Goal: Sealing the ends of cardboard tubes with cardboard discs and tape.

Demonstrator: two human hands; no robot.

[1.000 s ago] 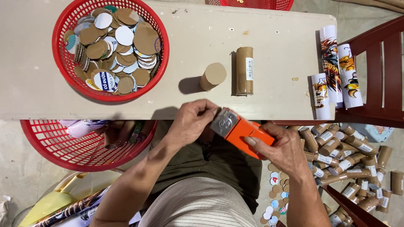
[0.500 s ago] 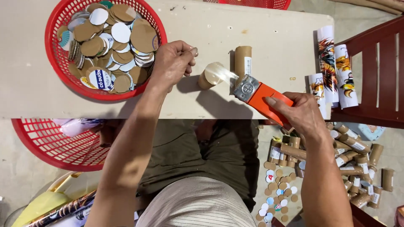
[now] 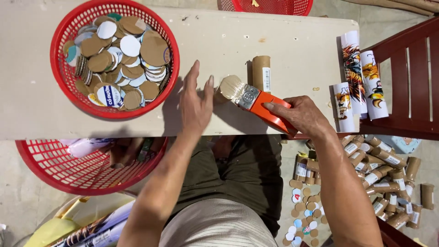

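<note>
Orange tape dispenser (image 3: 267,108), gripped in the right hand (image 3: 302,114), touches the small cardboard tube (image 3: 227,87) on the table (image 3: 283,41); the left hand (image 3: 195,103), released and flat, rests just beside that tube.

In my right hand (image 3: 304,114), a tape dispenser (image 3: 263,104) with an orange body and grey metal head. Near my left hand (image 3: 195,103), plain brown cardboard tubes (image 3: 261,73) on a cream table (image 3: 283,41). Red mesh basket (image 3: 61,36) of brown, white and blue-printed discs (image 3: 120,59). White paper rolls (image 3: 354,68) printed with orange-and-black tigers. Dark red chair (image 3: 411,77).
</note>
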